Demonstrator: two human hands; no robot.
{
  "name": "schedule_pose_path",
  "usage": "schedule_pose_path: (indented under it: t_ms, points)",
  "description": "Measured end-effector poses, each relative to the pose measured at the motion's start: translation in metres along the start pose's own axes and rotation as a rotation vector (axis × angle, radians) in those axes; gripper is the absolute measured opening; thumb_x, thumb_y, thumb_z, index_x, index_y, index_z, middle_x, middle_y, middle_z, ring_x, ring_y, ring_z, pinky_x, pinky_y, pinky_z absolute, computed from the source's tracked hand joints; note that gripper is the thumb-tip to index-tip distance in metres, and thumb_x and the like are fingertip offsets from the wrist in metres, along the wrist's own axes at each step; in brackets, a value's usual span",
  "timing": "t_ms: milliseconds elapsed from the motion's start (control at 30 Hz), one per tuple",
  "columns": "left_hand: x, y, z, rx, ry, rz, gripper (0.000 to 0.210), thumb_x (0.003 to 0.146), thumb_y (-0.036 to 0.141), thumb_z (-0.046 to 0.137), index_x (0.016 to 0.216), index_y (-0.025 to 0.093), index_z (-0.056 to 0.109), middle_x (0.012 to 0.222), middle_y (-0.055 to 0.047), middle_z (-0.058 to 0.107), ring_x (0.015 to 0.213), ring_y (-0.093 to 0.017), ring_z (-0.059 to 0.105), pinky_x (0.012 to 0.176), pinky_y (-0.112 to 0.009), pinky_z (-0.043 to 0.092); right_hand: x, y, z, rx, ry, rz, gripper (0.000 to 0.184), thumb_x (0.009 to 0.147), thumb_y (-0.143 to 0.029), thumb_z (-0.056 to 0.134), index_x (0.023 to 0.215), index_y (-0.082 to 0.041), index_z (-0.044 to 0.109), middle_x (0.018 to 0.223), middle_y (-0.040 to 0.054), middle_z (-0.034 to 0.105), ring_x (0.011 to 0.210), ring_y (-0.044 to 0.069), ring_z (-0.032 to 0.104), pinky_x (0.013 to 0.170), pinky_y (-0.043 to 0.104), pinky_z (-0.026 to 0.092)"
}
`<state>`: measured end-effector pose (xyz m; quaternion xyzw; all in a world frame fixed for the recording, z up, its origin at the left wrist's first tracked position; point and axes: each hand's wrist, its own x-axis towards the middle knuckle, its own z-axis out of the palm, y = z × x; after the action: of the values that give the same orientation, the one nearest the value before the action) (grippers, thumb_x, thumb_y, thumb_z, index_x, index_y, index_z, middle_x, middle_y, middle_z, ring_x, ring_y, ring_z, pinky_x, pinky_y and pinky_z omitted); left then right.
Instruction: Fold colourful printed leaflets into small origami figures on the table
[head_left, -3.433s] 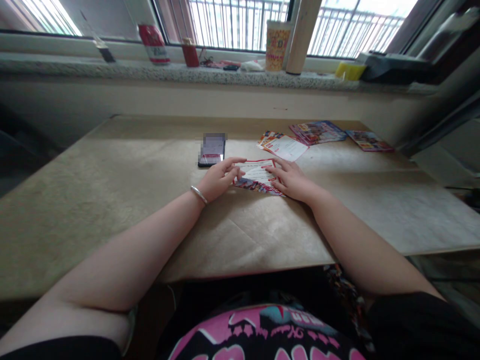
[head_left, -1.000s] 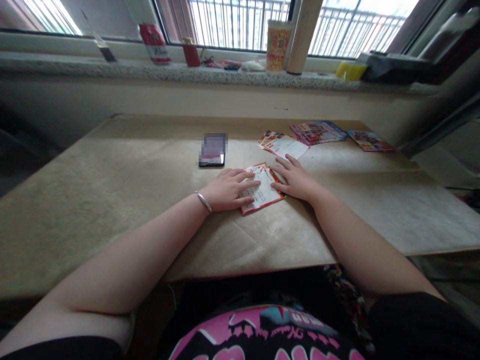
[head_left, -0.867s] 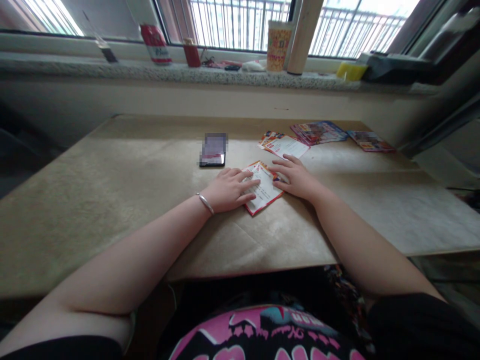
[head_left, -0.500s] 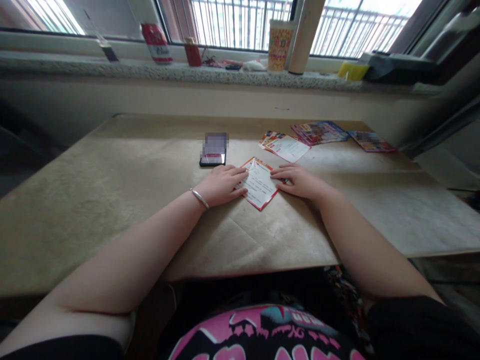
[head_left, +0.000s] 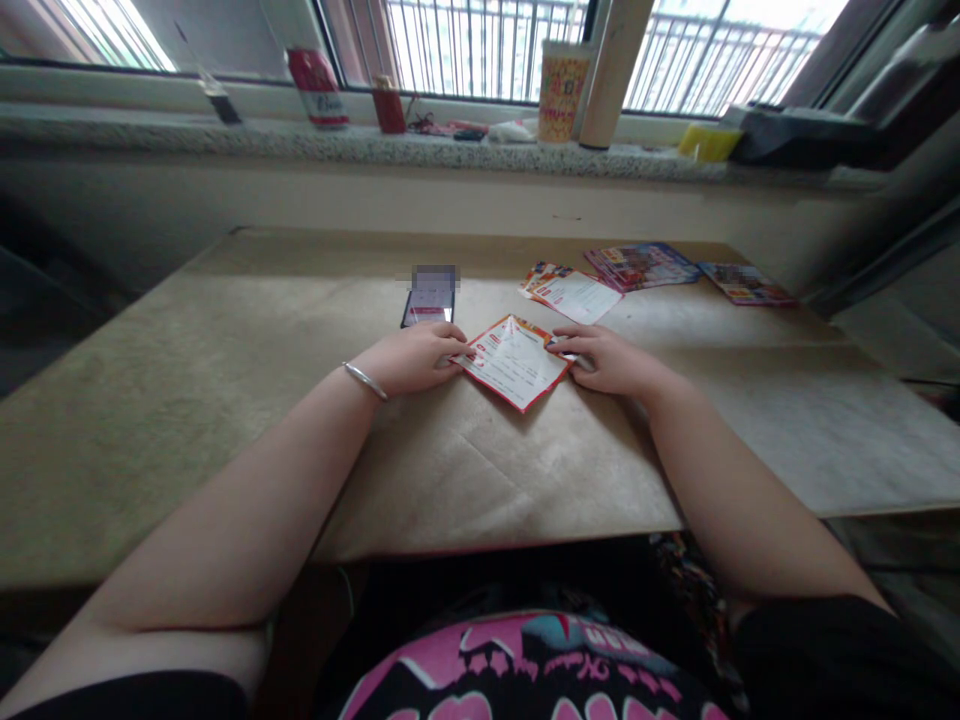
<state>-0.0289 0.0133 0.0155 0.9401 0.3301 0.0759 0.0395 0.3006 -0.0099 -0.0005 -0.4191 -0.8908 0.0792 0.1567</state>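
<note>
A white printed card (head_left: pixel 517 362) with red and orange edges lies at an angle on the table before me, one corner towards me. My left hand (head_left: pixel 412 357) pinches its left corner between thumb and fingers. At the opposite corner, my right hand (head_left: pixel 606 358) has its fingers bent over the card's edge, the thumb tucked underneath or beside it. Just beyond my left hand lies a dark phone (head_left: pixel 430 298), its lower end close to my knuckles. Several similar cards (head_left: pixel 576 296) lie fanned out behind the held one.
Colourful cards (head_left: pixel 645 266) are spread at the back right, with another small pile (head_left: pixel 747 284) farther right. The cream-covered table (head_left: pixel 225 400) meets a wall below the stone windowsill (head_left: pixel 465 152). On the sill stand a red can (head_left: pixel 318 88), a patterned cup (head_left: pixel 562 92) and a yellow object (head_left: pixel 709 142).
My left hand has slid left to the card's corner, uncovering more of its printed face. The card appears slightly turned and shifted right. My right hand has moved slightly right with its edge.
</note>
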Motion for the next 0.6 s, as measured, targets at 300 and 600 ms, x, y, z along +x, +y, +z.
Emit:
schedule_pose_path:
  t_ms: [300,600]
  points:
    - [0.0018,-0.0067,0.0010,-0.040,0.003,0.037,0.036,0.093,0.040,0.048,0.108,0.018,0.073,0.108,-0.009,0.070,0.098,-0.020,0.064,0.093,-0.032,0.049,0.0017,0.0034,0.0014,0.001,0.044,-0.041,0.036,0.082,-0.016,0.053,0.110,-0.023,0.074,0.119,0.0073,0.069,0.110,0.023,0.062,0.101,0.041,0.048]
    - [0.0035,-0.0060,0.0031,0.007,0.009,0.017,0.035,0.094,0.034,0.045,0.104,0.019,0.075,0.106,-0.008,0.071,0.094,-0.018,0.065,0.089,-0.031,0.050,0.0005,0.0084,-0.0032,0.002,0.014,-0.026,0.020,0.083,-0.024,0.060,0.089,-0.023,0.079,0.088,0.0073,0.072,0.085,0.021,0.064,0.083,0.035,0.051]
